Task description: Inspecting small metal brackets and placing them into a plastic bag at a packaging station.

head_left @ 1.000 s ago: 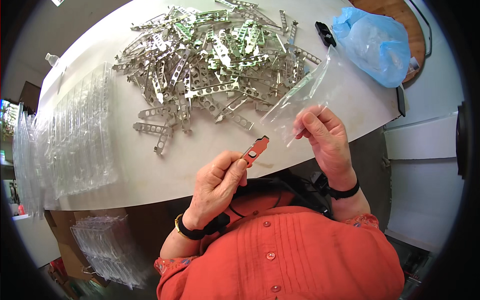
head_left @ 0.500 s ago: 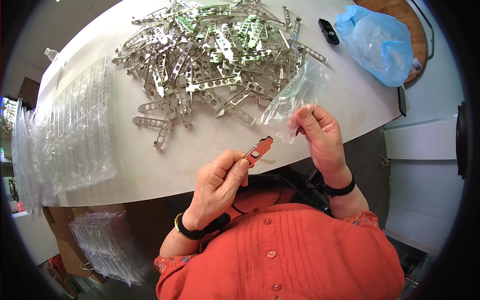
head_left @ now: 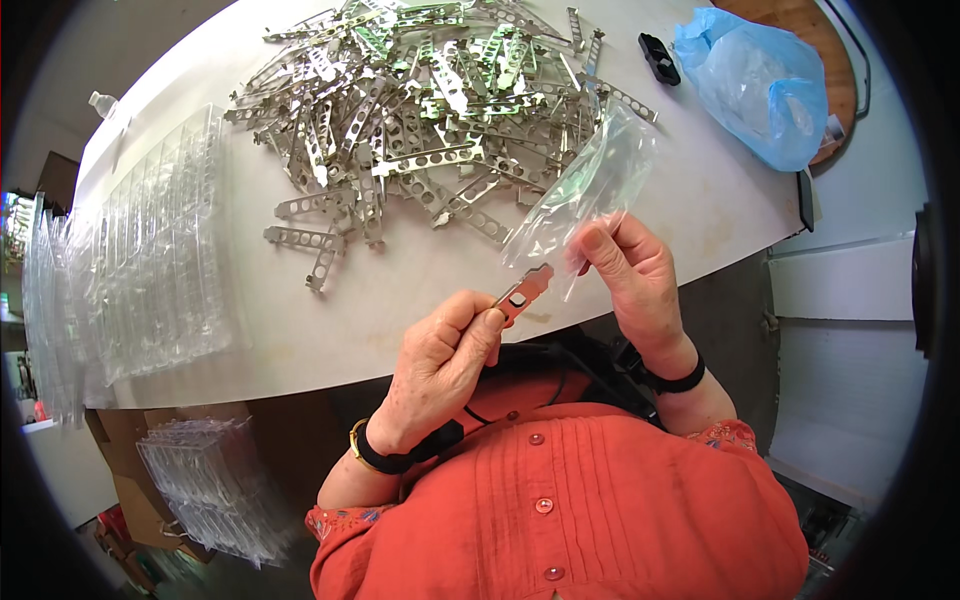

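Between the thumb and fingers of my left hand (head_left: 445, 360) is a small metal bracket (head_left: 527, 290), its free end tilted up and to the right. My right hand (head_left: 632, 285) pinches the near edge of a clear plastic bag (head_left: 590, 180), which stretches away toward the pile. The bracket's tip is close to the bag; whether they touch I cannot tell. Beyond my hands, a large heap of perforated metal brackets (head_left: 420, 110) covers the far middle of the table. A few brackets (head_left: 308, 241) lie at the heap's near left edge.
Clear plastic trays (head_left: 165, 250) stand at the table's left, with more trays (head_left: 215, 480) below its edge. At the far right are a small black object (head_left: 658, 60) and a blue plastic bag (head_left: 760, 90) on a round wooden surface (head_left: 838, 80). The white table (head_left: 700, 200) curves around.
My left hand has raised the bracket slightly, up and right, nearer the bag. My right hand has shifted a little left, and the bag is now more spread out.
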A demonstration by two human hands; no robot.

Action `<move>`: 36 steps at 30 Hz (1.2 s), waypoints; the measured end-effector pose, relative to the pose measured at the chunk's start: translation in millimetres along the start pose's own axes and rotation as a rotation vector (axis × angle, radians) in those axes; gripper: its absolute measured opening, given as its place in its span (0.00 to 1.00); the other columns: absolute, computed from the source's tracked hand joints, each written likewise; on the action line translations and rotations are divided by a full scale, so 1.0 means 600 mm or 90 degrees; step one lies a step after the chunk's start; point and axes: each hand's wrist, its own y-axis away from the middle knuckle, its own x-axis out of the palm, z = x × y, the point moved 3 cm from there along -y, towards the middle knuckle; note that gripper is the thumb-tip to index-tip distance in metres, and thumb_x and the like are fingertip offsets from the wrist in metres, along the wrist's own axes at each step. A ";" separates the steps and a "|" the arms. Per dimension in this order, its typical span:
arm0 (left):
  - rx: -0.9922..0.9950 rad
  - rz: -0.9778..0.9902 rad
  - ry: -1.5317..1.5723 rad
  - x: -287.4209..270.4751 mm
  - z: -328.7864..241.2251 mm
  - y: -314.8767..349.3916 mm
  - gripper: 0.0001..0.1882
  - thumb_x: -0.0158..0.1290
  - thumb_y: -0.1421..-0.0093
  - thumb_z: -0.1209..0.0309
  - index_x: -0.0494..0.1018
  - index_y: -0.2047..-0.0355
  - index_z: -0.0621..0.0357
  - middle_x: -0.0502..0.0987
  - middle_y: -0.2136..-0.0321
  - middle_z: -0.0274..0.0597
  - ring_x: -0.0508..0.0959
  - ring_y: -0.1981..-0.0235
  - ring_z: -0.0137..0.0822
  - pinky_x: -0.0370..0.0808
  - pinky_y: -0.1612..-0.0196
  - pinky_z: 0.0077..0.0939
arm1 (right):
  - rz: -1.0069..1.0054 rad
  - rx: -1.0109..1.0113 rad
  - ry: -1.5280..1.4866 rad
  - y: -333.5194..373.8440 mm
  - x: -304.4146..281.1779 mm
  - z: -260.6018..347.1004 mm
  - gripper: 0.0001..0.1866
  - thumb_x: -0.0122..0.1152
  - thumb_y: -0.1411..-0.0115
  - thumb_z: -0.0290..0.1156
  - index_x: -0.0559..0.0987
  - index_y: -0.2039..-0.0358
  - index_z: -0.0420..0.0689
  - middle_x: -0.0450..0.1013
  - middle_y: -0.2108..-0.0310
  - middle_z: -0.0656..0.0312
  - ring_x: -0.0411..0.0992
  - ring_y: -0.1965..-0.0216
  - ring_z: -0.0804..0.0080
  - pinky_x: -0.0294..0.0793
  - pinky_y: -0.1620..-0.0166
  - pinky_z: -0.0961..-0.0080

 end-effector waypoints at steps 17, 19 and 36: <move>-0.027 0.032 0.016 0.000 0.017 -0.004 0.20 0.45 0.29 0.70 0.56 0.41 0.61 0.68 0.77 0.31 0.65 0.75 0.20 0.64 0.69 0.15 | 0.055 -0.003 0.085 0.019 0.020 -0.017 0.08 0.63 0.36 0.32 0.77 0.67 0.40 0.72 0.71 0.70 0.66 0.69 0.86 0.67 0.63 0.85; -0.030 0.039 0.020 -0.001 0.017 -0.003 0.19 0.44 0.28 0.71 0.55 0.40 0.61 0.68 0.77 0.31 0.65 0.75 0.20 0.64 0.68 0.15 | 0.058 -0.013 0.098 0.018 0.021 -0.016 0.09 0.64 0.36 0.32 0.77 0.67 0.40 0.72 0.71 0.69 0.66 0.69 0.85 0.67 0.63 0.84; -0.113 0.049 0.087 -0.014 0.001 -0.001 0.20 0.46 0.36 0.70 0.57 0.47 0.64 0.71 0.76 0.33 0.67 0.73 0.23 0.65 0.66 0.20 | 0.122 -0.006 0.122 0.019 0.019 -0.009 0.09 0.63 0.36 0.33 0.79 0.66 0.39 0.73 0.71 0.67 0.68 0.69 0.82 0.69 0.63 0.82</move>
